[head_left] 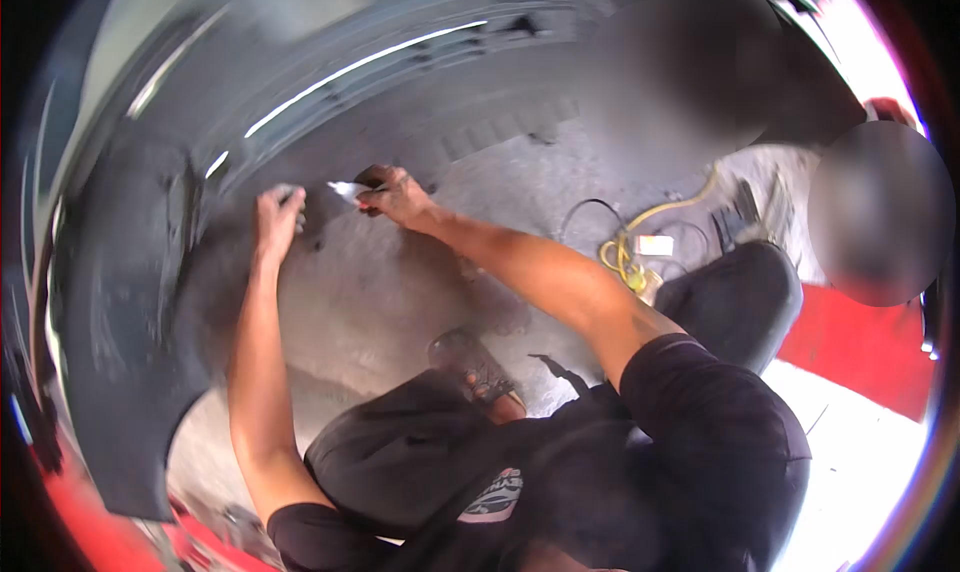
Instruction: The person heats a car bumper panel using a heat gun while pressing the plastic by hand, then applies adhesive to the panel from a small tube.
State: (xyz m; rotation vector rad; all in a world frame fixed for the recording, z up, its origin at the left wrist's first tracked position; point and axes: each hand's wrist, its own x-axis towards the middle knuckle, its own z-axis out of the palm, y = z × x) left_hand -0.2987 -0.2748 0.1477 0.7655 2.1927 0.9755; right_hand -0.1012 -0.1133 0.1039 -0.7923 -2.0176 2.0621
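My right hand (pixel 397 198) grips a small white tube (pixel 346 189) with a narrow tip pointing left, and a bit of red shows by the fingers. My left hand (pixel 280 212) is raised a short way to the left of that tip, its fingers curled together. Whatever it may hold is too small to make out. Both hands are in front of the inner side of a large dark grey car bumper (pixel 120 342), which curves around from the left to the top of the view.
A yellow cord (pixel 672 206) lies coiled on the grey floor at right, near a small white and orange box (pixel 654 245). My sandalled foot (pixel 475 367) rests below the hands. Another person (pixel 690 72) is at upper right, largely blurred. Red flooring (pixel 860 347) lies at far right.
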